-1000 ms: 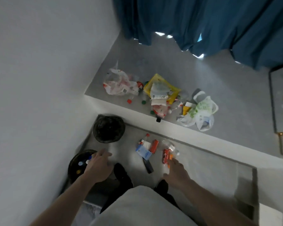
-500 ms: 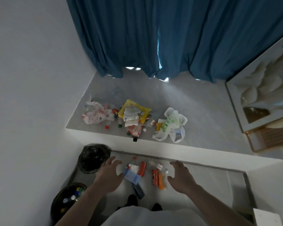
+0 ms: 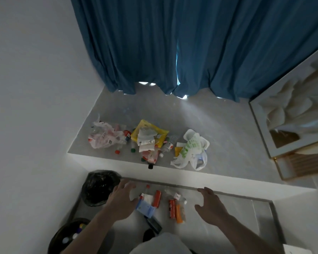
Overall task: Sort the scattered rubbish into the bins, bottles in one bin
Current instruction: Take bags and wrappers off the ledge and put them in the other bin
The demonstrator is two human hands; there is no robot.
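Both hands hang empty over the lower floor, fingers spread and loosely bent: the left hand above the pale blue carton, the right hand just right of the small heap of packets, likely poised to choose the next piece rather than to carry anything. Under them lie a red tube-shaped wrapper, a red packet touching an orange one, some crinkled clear film and a dark flat object near the person's feet. Two round bins stand along the floor's left edge, within easy reach of the left arm: one lined with a glossy black bag near the step, and a nearer dark bin already holding what look like small coloured caps or bottles, too small to tell apart. Most rubbish waits on the raised ledge beyond the step, towards its front edge: a crumpled thin plastic bag with red print, a stiff yellow pouch under folded white papers, a limp white bag with green lettering, loose red and green caps, and a clear bottle lying on its side between the pouch and the white bag. By my reading, sorting is barely under way.
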